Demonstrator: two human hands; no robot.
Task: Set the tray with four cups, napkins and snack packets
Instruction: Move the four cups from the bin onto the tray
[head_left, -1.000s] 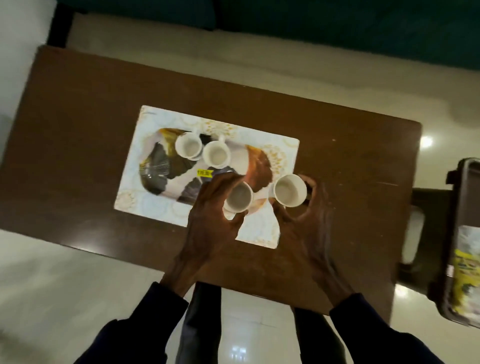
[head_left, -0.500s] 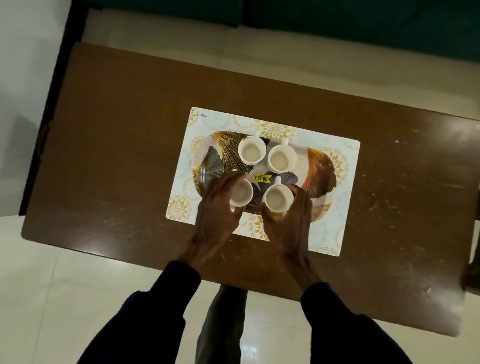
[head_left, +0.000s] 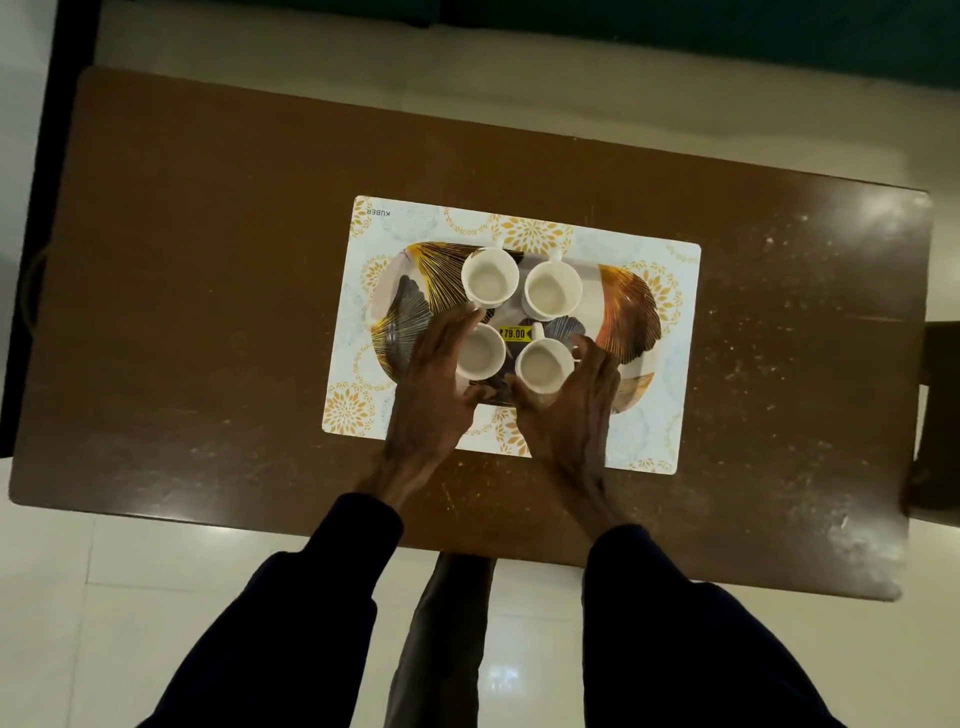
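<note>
An oval tray with a leaf pattern is set on a white mat, which lies on a brown table. The tray's long axis runs left to right, in line with the long side of the mat and the table. Four white cups are stood upright on the tray in two rows of two, mouths up. The far-left cup and far-right cup are turned with their handles pointing away from the person. A yellow price sticker is seen on the tray between the four cups.

The near-left cup is cradled by the left hand, fingers curved round its left side and thumb at its near side. The near-right cup is likewise enclosed by the right hand, thumb at its near-left edge and fingers round its right side; its handle points away. Both near cups are rested on the tray.
</note>
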